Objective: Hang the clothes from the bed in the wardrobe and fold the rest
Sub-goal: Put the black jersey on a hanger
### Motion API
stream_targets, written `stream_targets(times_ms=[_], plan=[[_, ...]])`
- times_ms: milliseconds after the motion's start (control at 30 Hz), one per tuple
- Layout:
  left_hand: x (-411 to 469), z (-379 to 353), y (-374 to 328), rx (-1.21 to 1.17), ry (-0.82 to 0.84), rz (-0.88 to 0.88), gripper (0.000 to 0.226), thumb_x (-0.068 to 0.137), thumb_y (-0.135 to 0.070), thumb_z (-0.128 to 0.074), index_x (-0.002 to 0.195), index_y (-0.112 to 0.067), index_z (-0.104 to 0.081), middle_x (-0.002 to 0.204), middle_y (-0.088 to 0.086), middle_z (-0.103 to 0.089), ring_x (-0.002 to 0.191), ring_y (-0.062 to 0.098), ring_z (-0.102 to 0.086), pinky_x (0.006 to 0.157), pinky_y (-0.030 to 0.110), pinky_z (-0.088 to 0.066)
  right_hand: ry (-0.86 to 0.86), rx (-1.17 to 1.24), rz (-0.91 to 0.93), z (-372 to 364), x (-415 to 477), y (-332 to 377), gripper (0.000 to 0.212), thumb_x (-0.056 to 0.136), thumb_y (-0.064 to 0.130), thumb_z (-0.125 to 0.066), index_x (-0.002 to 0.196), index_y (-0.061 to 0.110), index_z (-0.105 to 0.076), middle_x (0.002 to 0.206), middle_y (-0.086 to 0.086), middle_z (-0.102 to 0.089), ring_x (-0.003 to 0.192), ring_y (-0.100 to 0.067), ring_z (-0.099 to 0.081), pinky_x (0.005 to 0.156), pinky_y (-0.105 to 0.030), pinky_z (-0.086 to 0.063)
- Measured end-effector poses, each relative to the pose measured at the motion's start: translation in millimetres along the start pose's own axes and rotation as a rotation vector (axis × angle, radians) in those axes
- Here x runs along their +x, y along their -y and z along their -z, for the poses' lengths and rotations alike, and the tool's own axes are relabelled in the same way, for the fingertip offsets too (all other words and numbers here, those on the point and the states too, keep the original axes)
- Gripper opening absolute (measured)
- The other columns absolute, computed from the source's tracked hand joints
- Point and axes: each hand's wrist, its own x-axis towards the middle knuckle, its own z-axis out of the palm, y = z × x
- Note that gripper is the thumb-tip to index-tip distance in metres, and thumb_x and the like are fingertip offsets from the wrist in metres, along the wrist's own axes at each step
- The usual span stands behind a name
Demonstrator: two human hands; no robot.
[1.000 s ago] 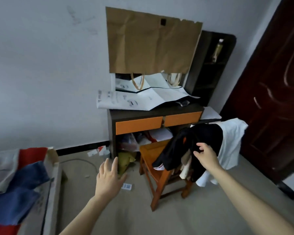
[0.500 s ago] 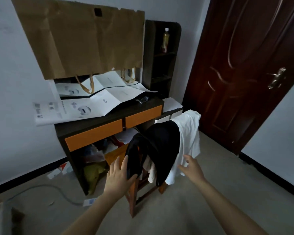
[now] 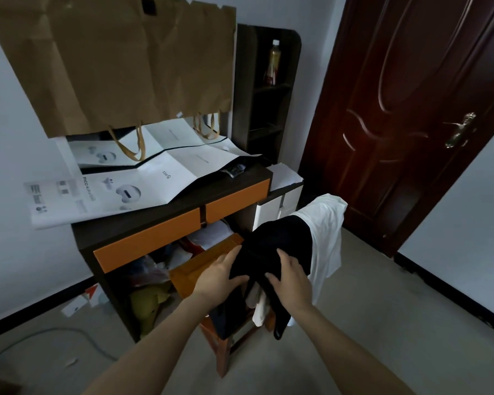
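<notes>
A black garment (image 3: 280, 235) hangs draped over the back of an orange wooden chair (image 3: 200, 269), with a white garment (image 3: 325, 223) beside it on the right and some pale cloth hanging beneath. My left hand (image 3: 220, 277) lies on the black garment's left edge, fingers straight and thumb on the cloth. My right hand (image 3: 290, 277) rests flat on the garment's middle, fingers spread. Neither the bed nor a wardrobe is in view.
The chair stands at a dark desk (image 3: 143, 220) with orange drawers (image 3: 149, 246), a flattened white box (image 3: 126, 189) and a brown paper bag (image 3: 126, 67) above. A dark red door (image 3: 411, 109) stands to the right. A cable (image 3: 54, 334) and litter lie on the floor at left.
The view has swung right, away from the bed, and closer to the chair. Both hands have come together onto the black garment; the right hand moved in from the white cloth's side.
</notes>
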Motion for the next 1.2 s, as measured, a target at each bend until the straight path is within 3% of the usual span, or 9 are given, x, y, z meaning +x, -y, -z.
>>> stream_targets(times_ms=[133,333,433,567,667,767,833,1033,1200], plan=[[3.4,8.7,9.7,0.115,-0.064,-0.118,0.061,0.092,-0.014,-0.054,0.146,-0.025,-0.028,0.139,0.004,-0.049,0.123,0.020,-0.050,0.093,0.025,-0.041,-0.058,0.031,-0.026,15.3,6.5,-9.9,0.025,0.096,0.016,-0.046,0.117,0.014,-0.058,0.102,-0.005,-0.067,0.092,-0.022,-0.062,0.066,-0.027,-0.041],[-1.7,22.9,9.8,0.069,-0.087,-0.210,0.056,0.088,-0.006,-0.051,0.140,-0.024,-0.041,0.123,0.005,-0.062,0.107,0.023,-0.060,0.081,0.031,-0.049,-0.175,0.368,-0.023,65.4,11.2,15.3,0.024,0.092,0.005,-0.050,0.112,0.002,-0.063,0.107,-0.010,-0.067,0.100,-0.022,-0.060,0.079,-0.018,-0.037],[-5.8,31.5,5.1,0.103,-0.042,-0.189,0.077,0.084,-0.022,-0.065,0.148,-0.024,-0.022,0.139,0.008,-0.047,0.122,0.025,-0.048,0.090,0.024,-0.040,-0.200,0.439,0.075,104.4,16.1,47.7,0.022,0.092,0.001,-0.048,0.106,-0.001,-0.065,0.099,-0.006,-0.065,0.096,-0.019,-0.057,0.072,-0.003,-0.035],[-19.1,45.6,-11.7,0.101,0.000,-0.110,0.115,0.070,-0.059,-0.071,0.147,-0.035,0.010,0.157,0.004,-0.005,0.143,0.029,-0.008,0.112,0.051,-0.018,-0.252,0.480,0.338,166.2,8.6,96.5,0.023,0.091,-0.003,-0.048,0.105,0.000,-0.066,0.095,0.003,-0.060,0.092,-0.007,-0.054,0.074,0.001,-0.035],[-29.3,57.0,-30.5,-0.258,-0.134,-0.159,0.100,0.078,-0.045,-0.070,0.151,-0.026,-0.003,0.156,0.004,-0.019,0.143,0.024,-0.019,0.113,0.047,-0.023,-0.357,0.517,0.520,221.5,-1.8,122.1,0.025,0.089,-0.004,-0.048,0.097,0.011,-0.067,0.091,0.011,-0.062,0.080,0.005,-0.055,0.079,-0.006,-0.040],[-41.6,71.0,-50.9,-0.477,-0.233,-0.168,0.045,0.092,-0.024,-0.059,0.135,-0.015,-0.047,0.125,-0.004,-0.056,0.122,0.016,-0.051,0.092,0.020,-0.040,-0.461,0.594,0.551,269.9,-6.3,132.5,0.027,0.090,0.000,-0.047,0.092,0.023,-0.062,0.085,0.019,-0.060,0.077,0.011,-0.056,0.078,-0.011,-0.046],[-54.4,84.5,-60.4,-0.411,-0.326,-0.174,0.019,0.096,-0.018,-0.053,0.111,-0.011,-0.063,0.100,-0.003,-0.064,0.102,0.014,-0.060,0.074,0.018,-0.040,-0.494,0.605,0.533,289.5,-6.3,132.3,0.026,0.091,0.002,-0.046,0.094,0.022,-0.062,0.086,0.019,-0.060,0.080,0.009,-0.057,0.079,-0.012,-0.047],[-129.1,153.3,-40.1,-0.292,-0.461,-0.116,0.015,0.095,-0.013,-0.052,0.095,-0.007,-0.066,0.077,0.007,-0.066,0.067,0.019,-0.060,0.061,0.027,-0.046,-0.425,0.632,0.488,278.1,-1.5,123.2,0.026,0.093,0.006,-0.046,0.089,0.027,-0.061,0.088,0.012,-0.062,0.084,-0.002,-0.058,0.072,-0.011,-0.045],[-249.3,188.0,10.0,-0.193,-0.703,0.070,0.019,0.092,-0.005,-0.055,0.082,-0.016,-0.066,0.062,-0.006,-0.056,0.050,-0.005,-0.047,0.049,0.010,-0.035,-0.197,0.664,0.643,210.0,-21.0,188.3,0.024,0.091,0.006,-0.048,0.089,0.024,-0.063,0.086,0.012,-0.061,0.084,-0.001,-0.054,0.067,-0.001,-0.038]])
